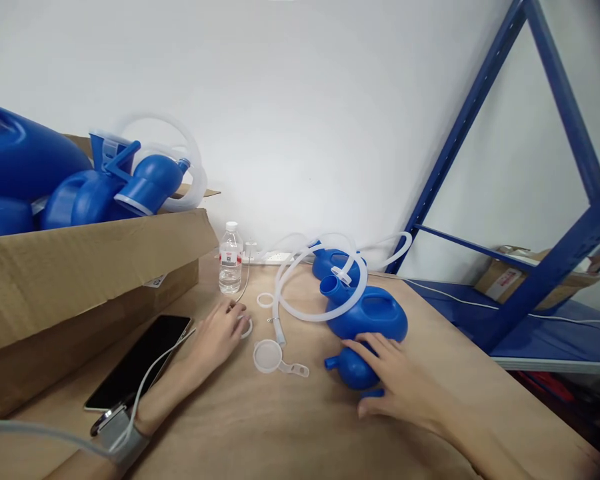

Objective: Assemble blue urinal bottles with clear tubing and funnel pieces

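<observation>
Before the blue jug (367, 313), a bulbous adapter (353, 370) is grasped by the right hand (397, 380); leftward, a ring (249, 329) is touched by the left hand (220, 333), grip unclear.

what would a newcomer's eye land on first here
Probably the heap of blue plastic containers rising above the cardboard box at left. Next, perhaps, the big loop of translucent tubing near the middle, partly overlapping a blue jug in this view. Nearer the camera, the right hand spreads over a smaller blue piece.
</observation>
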`<state>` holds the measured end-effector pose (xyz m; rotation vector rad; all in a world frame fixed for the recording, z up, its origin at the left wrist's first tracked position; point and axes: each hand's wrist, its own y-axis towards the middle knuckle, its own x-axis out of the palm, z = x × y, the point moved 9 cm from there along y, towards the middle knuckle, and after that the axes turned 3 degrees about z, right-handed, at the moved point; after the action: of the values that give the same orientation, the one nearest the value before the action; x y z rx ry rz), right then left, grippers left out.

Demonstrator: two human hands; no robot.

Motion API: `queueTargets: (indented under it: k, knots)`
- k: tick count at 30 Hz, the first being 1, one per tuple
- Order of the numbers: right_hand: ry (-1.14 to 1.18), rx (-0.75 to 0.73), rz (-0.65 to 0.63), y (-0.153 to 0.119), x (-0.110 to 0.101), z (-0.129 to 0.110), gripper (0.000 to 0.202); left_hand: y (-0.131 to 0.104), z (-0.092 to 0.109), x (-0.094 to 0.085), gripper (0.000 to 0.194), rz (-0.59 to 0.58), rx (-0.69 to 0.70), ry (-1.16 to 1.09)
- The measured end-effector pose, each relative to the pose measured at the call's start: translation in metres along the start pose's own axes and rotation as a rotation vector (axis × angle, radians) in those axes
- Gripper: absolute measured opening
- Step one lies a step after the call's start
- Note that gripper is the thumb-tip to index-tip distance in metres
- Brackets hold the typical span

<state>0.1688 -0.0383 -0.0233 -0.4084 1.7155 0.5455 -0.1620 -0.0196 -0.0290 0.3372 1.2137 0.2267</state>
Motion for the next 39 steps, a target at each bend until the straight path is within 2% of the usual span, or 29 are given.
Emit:
queueTargets:
  k: [3,6,9,13,17,24,26,29,30,32,35,39]
  knots:
    - [0.055,-0.097,-0.088,0.024,0.009,-0.04,0.117,-0.01,0.033,0.0,0.039,-0.038,0.244,-0.123]
    - [0.118,-0.153,-0.132,0.046,0.009,-0.063,0.108,-0.03,0.067,0.009,0.044,-0.159,0.524,-0.136]
    - [0.234,-0.128,-0.079,0.061,0.003,-0.067,0.098,-0.042,0.078,0.019,0.052,-0.227,0.612,-0.093]
    - [0.474,-0.124,0.093,0.063,0.0,-0.064,0.087,-0.04,0.07,0.025,0.04,-0.213,0.573,-0.109]
    - [0.719,-0.117,0.203,0.053,0.013,-0.059,0.083,-0.038,0.065,0.024,0.044,-0.188,0.561,-0.165]
    - [1.151,0.041,0.221,0.051,0.047,-0.041,0.074,-0.035,0.061,0.026,0.05,-0.22,0.48,-0.129]
    - [1.209,0.076,0.215,0.052,0.051,-0.038,0.073,-0.025,0.049,0.022,0.048,-0.17,0.384,-0.101]
    - [1.247,0.093,0.204,0.051,0.053,-0.036,0.072,-0.01,0.019,0.012,0.049,-0.052,0.188,-0.007]
    - [1.261,0.094,0.205,0.051,0.054,-0.035,0.072,-0.007,0.011,0.011,0.048,-0.046,0.152,0.024]
    - [1.293,0.097,0.223,0.048,0.056,-0.031,0.073,-0.005,0.002,0.015,0.044,-0.105,0.145,0.055]
    - [1.351,0.114,0.261,0.046,0.06,-0.026,0.075,-0.007,0.002,0.023,0.037,-0.187,0.205,0.05]
    - [1.597,0.225,0.261,0.048,0.068,-0.029,0.072,-0.007,0.005,0.021,0.045,-0.16,0.205,0.055]
